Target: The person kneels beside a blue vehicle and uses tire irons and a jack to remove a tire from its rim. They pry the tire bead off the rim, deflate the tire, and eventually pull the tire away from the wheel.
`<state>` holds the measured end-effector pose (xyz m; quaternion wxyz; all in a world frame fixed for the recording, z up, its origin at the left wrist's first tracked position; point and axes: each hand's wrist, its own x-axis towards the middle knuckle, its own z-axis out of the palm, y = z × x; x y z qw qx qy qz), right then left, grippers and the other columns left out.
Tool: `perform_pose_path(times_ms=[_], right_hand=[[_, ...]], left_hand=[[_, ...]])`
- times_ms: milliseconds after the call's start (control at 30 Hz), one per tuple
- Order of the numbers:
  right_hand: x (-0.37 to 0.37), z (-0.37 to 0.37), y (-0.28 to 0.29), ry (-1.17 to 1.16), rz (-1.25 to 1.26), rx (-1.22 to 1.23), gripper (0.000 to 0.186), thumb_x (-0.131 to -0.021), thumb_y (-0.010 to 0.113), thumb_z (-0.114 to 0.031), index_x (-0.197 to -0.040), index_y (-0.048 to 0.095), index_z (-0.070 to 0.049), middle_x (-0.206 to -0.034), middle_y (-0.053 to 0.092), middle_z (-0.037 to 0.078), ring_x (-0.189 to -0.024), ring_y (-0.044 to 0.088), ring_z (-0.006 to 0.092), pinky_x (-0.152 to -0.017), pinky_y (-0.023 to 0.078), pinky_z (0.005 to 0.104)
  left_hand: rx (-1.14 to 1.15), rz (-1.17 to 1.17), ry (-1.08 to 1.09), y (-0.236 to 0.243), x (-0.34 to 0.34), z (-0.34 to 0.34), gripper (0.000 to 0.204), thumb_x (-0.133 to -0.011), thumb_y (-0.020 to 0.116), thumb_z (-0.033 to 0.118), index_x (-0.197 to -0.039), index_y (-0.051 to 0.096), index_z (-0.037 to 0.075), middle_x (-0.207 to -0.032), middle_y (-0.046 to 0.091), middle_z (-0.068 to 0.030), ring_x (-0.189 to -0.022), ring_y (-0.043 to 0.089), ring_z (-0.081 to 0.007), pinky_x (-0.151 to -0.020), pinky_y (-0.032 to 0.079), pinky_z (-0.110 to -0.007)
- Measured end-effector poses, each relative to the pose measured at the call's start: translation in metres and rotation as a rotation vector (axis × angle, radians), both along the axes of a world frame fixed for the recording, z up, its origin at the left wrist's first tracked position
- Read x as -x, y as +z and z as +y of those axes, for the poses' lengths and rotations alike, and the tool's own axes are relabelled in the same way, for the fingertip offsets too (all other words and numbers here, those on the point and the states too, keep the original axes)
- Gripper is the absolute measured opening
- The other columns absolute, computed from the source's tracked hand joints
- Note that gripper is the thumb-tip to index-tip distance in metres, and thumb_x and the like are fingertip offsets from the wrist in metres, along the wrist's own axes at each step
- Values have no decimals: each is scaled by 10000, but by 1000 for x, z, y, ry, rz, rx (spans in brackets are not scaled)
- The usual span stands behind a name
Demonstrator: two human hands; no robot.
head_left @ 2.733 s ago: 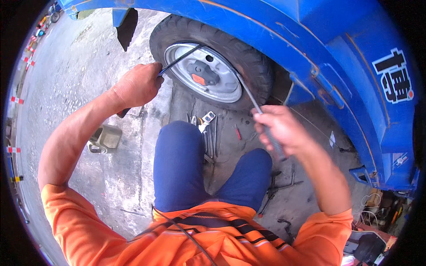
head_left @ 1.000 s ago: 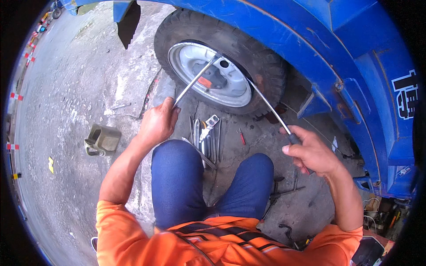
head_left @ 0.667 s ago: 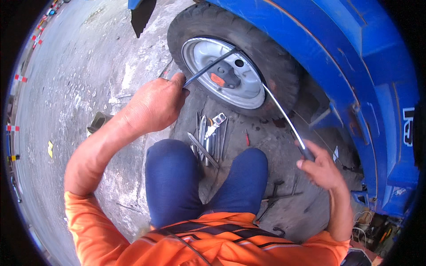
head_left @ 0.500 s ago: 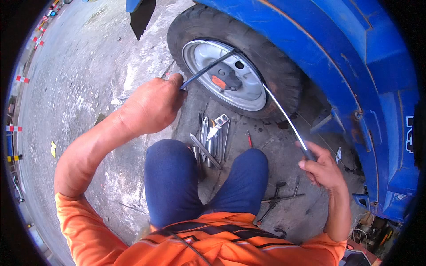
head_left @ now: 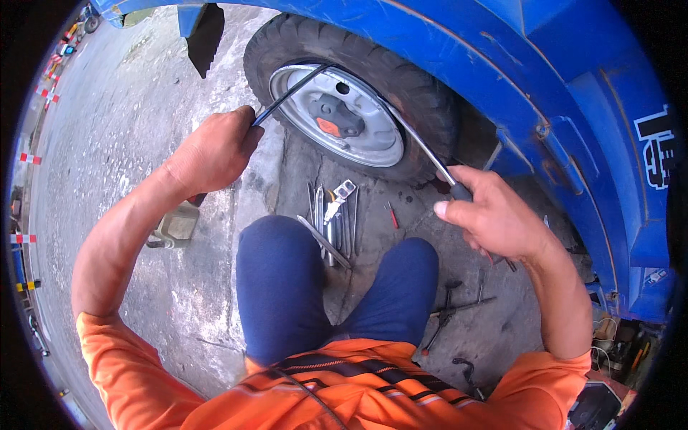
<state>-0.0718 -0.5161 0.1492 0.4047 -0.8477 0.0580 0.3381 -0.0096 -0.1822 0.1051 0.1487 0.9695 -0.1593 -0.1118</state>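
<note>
A truck-style wheel stands upright, its black tyre (head_left: 423, 107) mounted on a silver rim (head_left: 365, 149) with a dark hub. My left hand (head_left: 215, 150) is closed round a dark tyre lever (head_left: 290, 93), whose far end meets the rim's upper edge. In my closed right hand (head_left: 494, 211) is the dark handle of a shiny tyre lever (head_left: 423, 143). This second lever slants up to where the tyre meets the rim, right of the first one. The levers' very tips are hidden at the tyre's edge.
Blue vehicle bodywork (head_left: 487, 50) overhangs the wheel. Several metal hand tools (head_left: 333, 218) lie between my knees, beside a small red-handled tool (head_left: 393, 216). A dark cross-shaped wrench (head_left: 451, 312) rests right of my leg. A pale container (head_left: 177, 225) stands under my left forearm.
My right hand has moved forward, nearer the wheel, and its lever now meets the rim higher up, closer to the left lever. My view has shifted, showing the container.
</note>
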Motion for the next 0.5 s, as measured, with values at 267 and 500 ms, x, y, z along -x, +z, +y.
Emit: perform_pose_path(times_ms=[267, 500], right_hand=[[5, 58, -3, -240, -59, -306, 227, -801, 643, -182, -765, 553, 24, -552, 531, 62, -484, 528, 130, -432, 397, 319], [56, 94, -77, -417, -273, -532, 563, -839, 627, -88, -1340, 393, 20, -701, 524, 16, -513, 475, 78, -429, 382, 238]], left_hand=[[15, -9, 8, 3, 1, 3, 266, -938, 498, 217, -908, 533, -45, -824, 597, -295, -841, 571, -476, -730, 443, -516], [181, -82, 115, -61, 14, 3, 197, -916, 503, 194, -952, 491, 0, -686, 603, -271, -687, 605, -461, -637, 475, -549]])
